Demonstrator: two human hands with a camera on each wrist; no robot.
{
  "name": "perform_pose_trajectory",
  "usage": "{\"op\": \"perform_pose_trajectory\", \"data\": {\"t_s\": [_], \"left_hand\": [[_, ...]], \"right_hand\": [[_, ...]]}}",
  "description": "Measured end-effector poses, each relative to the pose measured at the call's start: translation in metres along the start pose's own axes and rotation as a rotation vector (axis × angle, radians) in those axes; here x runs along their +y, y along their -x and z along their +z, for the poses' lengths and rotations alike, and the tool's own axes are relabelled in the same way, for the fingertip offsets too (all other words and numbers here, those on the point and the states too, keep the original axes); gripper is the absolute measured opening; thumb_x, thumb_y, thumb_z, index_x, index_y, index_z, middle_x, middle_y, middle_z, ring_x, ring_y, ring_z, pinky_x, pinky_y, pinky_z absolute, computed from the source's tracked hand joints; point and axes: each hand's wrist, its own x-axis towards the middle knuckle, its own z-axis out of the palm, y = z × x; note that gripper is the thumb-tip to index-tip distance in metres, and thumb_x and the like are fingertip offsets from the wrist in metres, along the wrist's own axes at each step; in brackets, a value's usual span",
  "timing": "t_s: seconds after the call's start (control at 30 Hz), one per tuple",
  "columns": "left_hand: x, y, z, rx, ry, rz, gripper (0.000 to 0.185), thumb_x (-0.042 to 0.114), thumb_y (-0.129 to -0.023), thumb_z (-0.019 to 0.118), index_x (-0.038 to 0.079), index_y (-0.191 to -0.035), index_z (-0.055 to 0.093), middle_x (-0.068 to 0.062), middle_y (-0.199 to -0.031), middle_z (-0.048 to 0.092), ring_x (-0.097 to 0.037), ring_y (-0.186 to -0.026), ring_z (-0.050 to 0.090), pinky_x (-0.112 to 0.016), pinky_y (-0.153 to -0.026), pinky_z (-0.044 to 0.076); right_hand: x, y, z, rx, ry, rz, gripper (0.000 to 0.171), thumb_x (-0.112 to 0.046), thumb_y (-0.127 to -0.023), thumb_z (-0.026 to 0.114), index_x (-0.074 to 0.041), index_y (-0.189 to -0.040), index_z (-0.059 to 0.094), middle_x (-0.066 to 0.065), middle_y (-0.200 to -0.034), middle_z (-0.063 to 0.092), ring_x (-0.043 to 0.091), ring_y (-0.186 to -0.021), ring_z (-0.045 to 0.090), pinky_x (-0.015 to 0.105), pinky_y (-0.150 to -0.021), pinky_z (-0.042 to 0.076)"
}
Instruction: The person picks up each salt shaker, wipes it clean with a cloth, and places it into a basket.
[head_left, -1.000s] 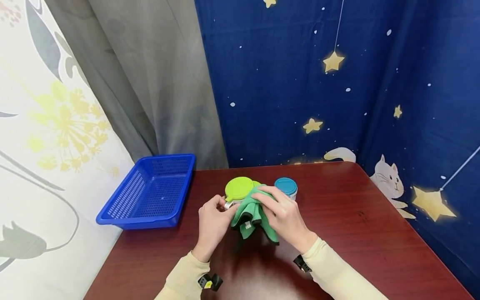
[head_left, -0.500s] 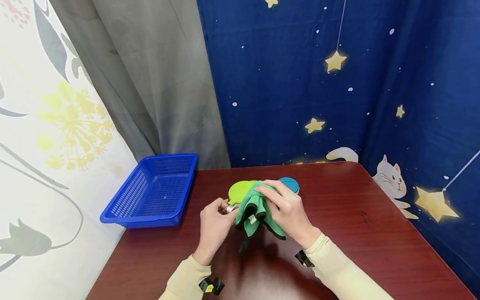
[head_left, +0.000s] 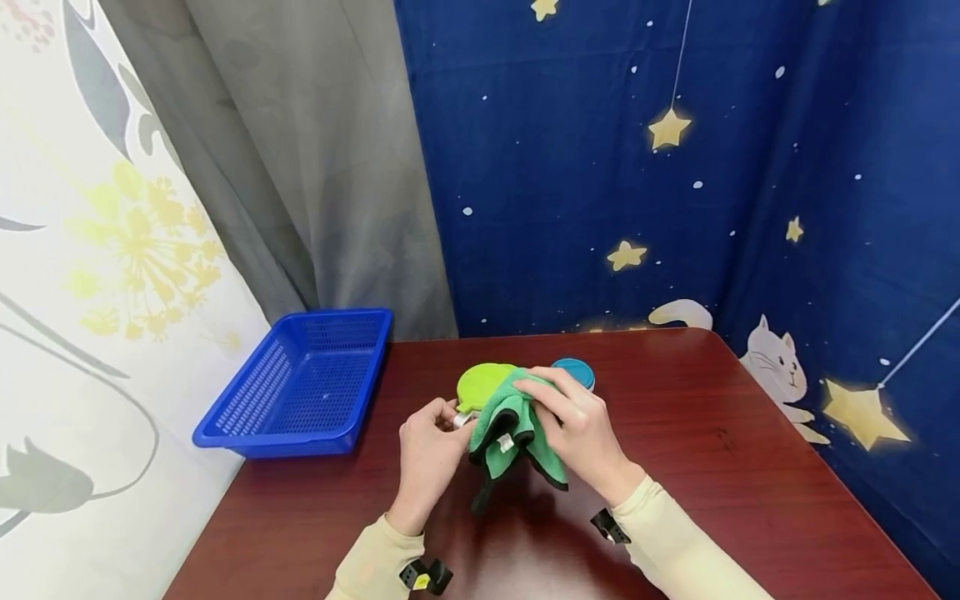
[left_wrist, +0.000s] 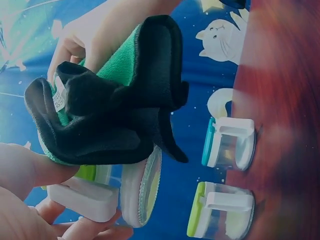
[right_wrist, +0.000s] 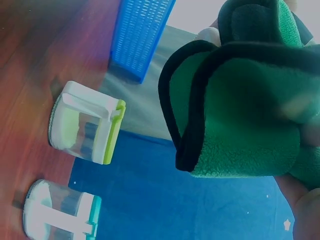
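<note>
Green cloth [head_left: 512,425] gripped by right hand [head_left: 581,433]; left hand [head_left: 427,446] pinches green-lidded container [head_left: 480,387].

Basket [head_left: 300,385] at table [head_left: 712,467] left edge; two containers [head_left: 573,372] behind cloth [head_left: 513,429], mid-table.

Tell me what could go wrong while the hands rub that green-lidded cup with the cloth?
1. The left hand pinches the green-lidded cup by its small white handle, above the table. A hard rub might make it slip and drop.
2. The right hand and the green cloth work close to the teal-lidded cup. A wide swipe or a dangling cloth corner might knock it over.
</note>
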Motion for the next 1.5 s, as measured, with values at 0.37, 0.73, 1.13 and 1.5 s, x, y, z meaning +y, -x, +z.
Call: {"op": "perform_pose_trajectory", "data": {"t_s": [0.37,0.73,1.13,1.5], "left_hand": [[-0.004,-0.003,-0.006,0.041,0.042,0.030,0.038,0.019,-0.071,0.094,0.012,-0.067,0.056,-0.003,-0.101,0.075,-0.014,-0.082,0.072,-0.028,-0.064,0.058],[-0.005,0.002,-0.005,0.033,0.092,0.025,0.039,0.021,-0.071,0.093,0.011,-0.070,0.056,-0.006,-0.107,0.074,-0.017,-0.088,0.073,-0.028,-0.072,0.059],[-0.011,0.011,-0.007,-0.012,0.010,0.009,0.038,0.024,-0.068,0.095,0.016,-0.069,0.058,0.001,-0.109,0.074,-0.010,-0.088,0.071,-0.029,-0.072,0.058],[-0.005,0.029,0.001,-0.028,0.103,-0.039,0.038,0.018,-0.068,0.095,0.014,-0.067,0.057,-0.005,-0.109,0.074,-0.012,-0.086,0.072,-0.031,-0.064,0.059]], "right_hand": [[0.013,0.031,0.008,-0.119,0.010,-0.020,0.036,0.007,-0.082,0.069,-0.014,-0.112,0.074,0.008,-0.119,0.066,0.021,-0.107,0.065,0.037,-0.085,0.056],[0.014,0.041,0.013,-0.118,-0.005,0.056,0.037,0.004,-0.082,0.074,-0.015,-0.114,0.073,0.004,-0.118,0.066,0.017,-0.105,0.065,0.033,-0.084,0.057],[0.009,0.034,0.009,0.008,0.013,0.113,0.038,0.005,-0.082,0.072,-0.017,-0.113,0.075,0.006,-0.119,0.067,0.018,-0.104,0.066,0.027,-0.074,0.055],[0.002,0.011,0.002,0.246,0.063,0.188,0.034,0.006,-0.080,0.075,-0.013,-0.109,0.077,0.014,-0.116,0.062,0.025,-0.101,0.067,0.023,-0.092,0.051]]}}
